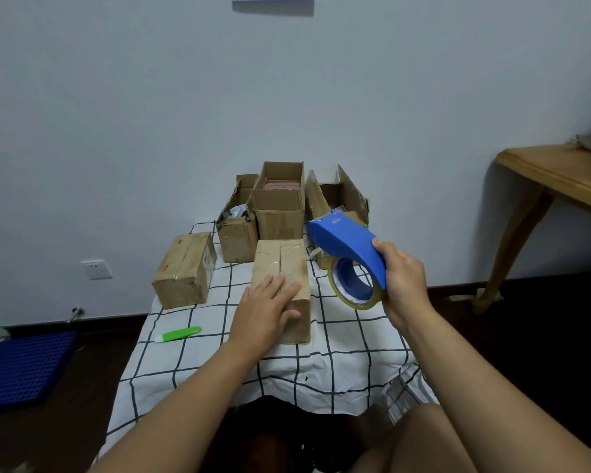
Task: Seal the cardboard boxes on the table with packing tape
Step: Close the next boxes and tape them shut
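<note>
A closed cardboard box [282, 264] with clear tape along its top seam lies in the middle of the table. My left hand [267, 310] rests flat on its near end, fingers straight. My right hand [401, 279] grips a blue tape dispenser [347, 247] with a clear tape roll [354, 285], held in the air just right of that box. A second closed box [185, 269] lies at the left. Three open boxes stand at the back: left [236, 228], middle [280, 203] and right [338, 203].
The table wears a white cloth with a black grid [342, 349]. A green utility knife [180, 334] lies near the left edge. A blue crate [21, 367] sits on the floor at the left. A wooden table [556, 179] stands at the right.
</note>
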A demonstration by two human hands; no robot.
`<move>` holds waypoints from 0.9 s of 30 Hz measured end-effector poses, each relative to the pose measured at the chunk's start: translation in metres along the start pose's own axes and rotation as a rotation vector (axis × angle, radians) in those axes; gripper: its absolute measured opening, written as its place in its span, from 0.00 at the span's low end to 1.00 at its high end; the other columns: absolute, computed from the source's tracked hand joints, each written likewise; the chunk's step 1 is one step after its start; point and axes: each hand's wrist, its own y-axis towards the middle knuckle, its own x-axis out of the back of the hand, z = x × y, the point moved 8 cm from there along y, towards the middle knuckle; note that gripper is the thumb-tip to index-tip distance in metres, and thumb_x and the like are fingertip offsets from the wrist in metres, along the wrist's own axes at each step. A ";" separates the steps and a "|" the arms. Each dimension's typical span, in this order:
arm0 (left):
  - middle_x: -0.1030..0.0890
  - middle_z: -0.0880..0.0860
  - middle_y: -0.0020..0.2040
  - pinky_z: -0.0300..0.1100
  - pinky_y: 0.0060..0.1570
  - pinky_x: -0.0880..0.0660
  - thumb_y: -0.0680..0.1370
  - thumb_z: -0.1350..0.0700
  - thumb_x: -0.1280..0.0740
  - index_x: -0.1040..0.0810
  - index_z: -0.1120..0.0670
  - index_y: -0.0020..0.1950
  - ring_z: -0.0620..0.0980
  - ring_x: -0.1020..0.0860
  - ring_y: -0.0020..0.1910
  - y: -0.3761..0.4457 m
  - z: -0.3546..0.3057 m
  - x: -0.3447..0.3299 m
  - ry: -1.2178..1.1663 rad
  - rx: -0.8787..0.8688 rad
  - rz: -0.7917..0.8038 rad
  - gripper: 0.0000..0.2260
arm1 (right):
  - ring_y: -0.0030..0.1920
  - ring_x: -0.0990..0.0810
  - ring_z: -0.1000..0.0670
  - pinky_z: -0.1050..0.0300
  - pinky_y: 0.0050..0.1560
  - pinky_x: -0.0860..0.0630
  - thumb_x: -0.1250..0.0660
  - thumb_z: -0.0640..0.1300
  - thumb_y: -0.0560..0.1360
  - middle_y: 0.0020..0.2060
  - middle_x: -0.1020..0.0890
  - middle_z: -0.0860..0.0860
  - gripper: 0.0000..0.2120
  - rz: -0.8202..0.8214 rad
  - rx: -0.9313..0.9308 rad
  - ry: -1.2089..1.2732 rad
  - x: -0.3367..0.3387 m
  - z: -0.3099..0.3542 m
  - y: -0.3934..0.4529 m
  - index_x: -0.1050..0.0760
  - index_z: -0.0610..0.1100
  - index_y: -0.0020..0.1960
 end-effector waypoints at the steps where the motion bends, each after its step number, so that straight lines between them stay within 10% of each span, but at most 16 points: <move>1: 0.39 0.47 0.78 0.51 0.74 0.44 0.80 0.39 0.41 0.37 0.41 0.76 0.49 0.44 0.78 0.001 -0.002 0.001 0.003 0.006 -0.011 0.24 | 0.30 0.21 0.57 0.62 0.32 0.25 0.30 0.48 0.76 0.29 0.20 0.54 0.10 0.000 0.002 -0.003 0.000 0.000 0.000 0.19 0.44 0.38; 15: 0.21 0.54 0.65 0.66 0.65 0.33 0.74 0.49 0.27 0.21 0.51 0.65 0.58 0.24 0.65 -0.033 0.000 0.100 0.091 -0.035 -0.350 0.19 | 0.35 0.22 0.50 0.55 0.38 0.26 0.28 0.50 0.74 0.31 0.20 0.51 0.11 0.006 0.033 0.051 -0.021 0.023 -0.013 0.20 0.44 0.38; 27: 0.21 0.53 0.65 0.51 0.52 0.30 0.76 0.48 0.29 0.22 0.51 0.66 0.58 0.24 0.59 -0.002 0.094 0.197 0.240 0.008 -0.522 0.20 | 0.38 0.22 0.48 0.50 0.42 0.26 0.28 0.54 0.72 0.35 0.19 0.47 0.15 0.115 0.082 0.015 -0.125 0.039 0.005 0.19 0.41 0.41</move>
